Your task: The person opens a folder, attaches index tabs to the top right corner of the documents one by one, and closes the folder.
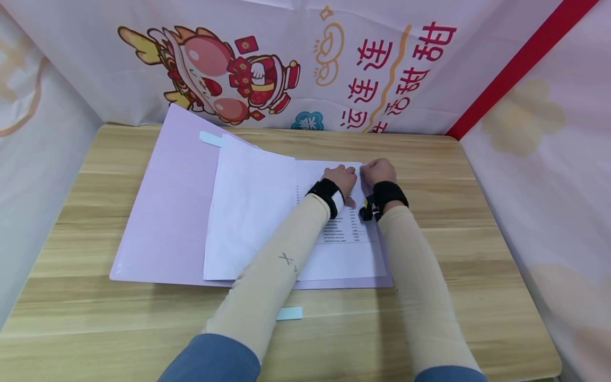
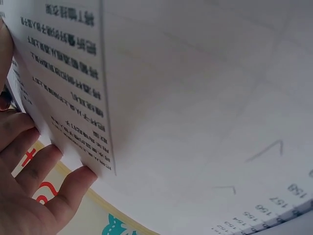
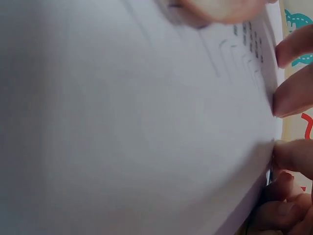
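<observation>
A light purple folder (image 1: 157, 228) lies spread on the wooden table. In it are white sheets: a blank-looking one (image 1: 255, 207) on the left and a printed sheet (image 1: 341, 260) with rows of text on the right. My left hand (image 1: 341, 180) rests on the printed sheet near its top edge, fingers spread; its fingertips touch the paper in the left wrist view. Just beside it, my right hand (image 1: 380, 172) pinches the sheet's upper right corner with curled fingers. In the right wrist view, thumb and fingers (image 3: 288, 188) meet at the paper's edge.
A pale blue strip (image 1: 211, 139) sticks out at the top of the blank sheet. Another pale blue strip (image 1: 289, 313) lies on the table (image 1: 477, 297), partly under my left forearm. Behind the table hangs a printed cloth (image 1: 296, 53).
</observation>
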Action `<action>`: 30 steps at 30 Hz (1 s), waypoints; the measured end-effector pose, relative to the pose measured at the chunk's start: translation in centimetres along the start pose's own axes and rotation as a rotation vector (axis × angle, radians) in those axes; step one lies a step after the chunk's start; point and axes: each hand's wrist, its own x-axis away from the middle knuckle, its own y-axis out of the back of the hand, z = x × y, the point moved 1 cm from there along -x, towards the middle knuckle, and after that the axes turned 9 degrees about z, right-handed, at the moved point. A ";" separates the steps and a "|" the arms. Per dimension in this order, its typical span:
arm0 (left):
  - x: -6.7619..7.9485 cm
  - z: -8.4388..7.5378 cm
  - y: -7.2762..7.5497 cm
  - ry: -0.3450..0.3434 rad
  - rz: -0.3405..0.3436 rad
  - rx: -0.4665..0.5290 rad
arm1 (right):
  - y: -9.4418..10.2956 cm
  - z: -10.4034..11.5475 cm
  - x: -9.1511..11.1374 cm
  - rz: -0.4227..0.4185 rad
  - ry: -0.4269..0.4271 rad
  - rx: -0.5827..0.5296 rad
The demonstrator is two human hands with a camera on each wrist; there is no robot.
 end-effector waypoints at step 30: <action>-0.5 1.2 -1.6 -0.025 0.012 0.086 | 0.2 0.1 -0.4 0.024 -0.013 0.072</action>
